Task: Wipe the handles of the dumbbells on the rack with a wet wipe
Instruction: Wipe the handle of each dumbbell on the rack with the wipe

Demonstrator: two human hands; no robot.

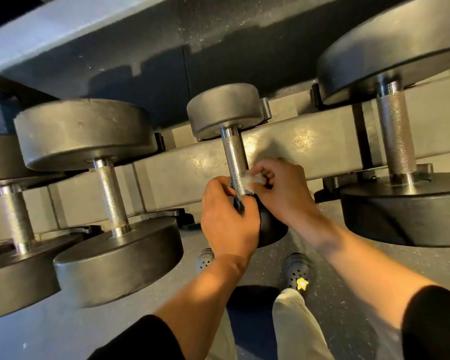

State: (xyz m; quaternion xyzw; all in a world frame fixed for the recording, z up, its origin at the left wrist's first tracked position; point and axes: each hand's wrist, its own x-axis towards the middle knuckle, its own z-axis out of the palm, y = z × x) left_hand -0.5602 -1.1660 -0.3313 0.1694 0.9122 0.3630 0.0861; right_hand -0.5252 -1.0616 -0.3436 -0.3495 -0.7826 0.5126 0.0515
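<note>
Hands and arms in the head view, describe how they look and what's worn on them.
Two bare hands, the left hand and the right hand, wear no gloves, rings or watch that can be seen. Both forearms are bare. Black sleeves sit pushed up near the elbows, the left sleeve and the right sleeve.

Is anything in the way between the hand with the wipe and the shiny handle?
Nothing visible. The right hand already presses the wet wipe against the small dumbbell's handle, and the left hand sits at the handle's near end.
</note>
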